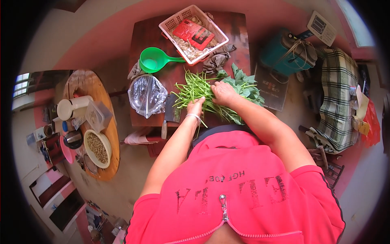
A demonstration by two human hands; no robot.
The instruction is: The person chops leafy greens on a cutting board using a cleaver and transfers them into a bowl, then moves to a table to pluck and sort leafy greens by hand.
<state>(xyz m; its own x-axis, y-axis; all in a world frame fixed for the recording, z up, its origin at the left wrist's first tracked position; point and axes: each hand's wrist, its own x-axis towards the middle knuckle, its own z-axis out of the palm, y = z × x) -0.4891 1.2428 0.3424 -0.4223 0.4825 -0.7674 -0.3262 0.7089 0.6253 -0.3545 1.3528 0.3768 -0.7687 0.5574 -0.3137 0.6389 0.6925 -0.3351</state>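
Note:
A large bunch of leafy greens with long thin green stems (195, 88) lies on the dark red wooden table (146, 33), stems to the left and leaves to the right. My left hand (195, 107) has its fingers on the lower stems; a pale bracelet circles that wrist. Above and to its right, my right hand (224, 93) is curled over the middle of the bunch, close to the leaves. The fingers of both hands are partly hidden among the stems. Left of the bunch lies a cleaver (172, 108), its wooden handle jutting past the table's near edge.
A plastic-lined bowl (147, 96) and a green plastic ladle (152, 59) stand on the left. Farther back are a pale plastic basket (224, 39) holding a red packet and a crumpled cloth (216, 61). A cluttered round wooden table (114, 152) stands farther left.

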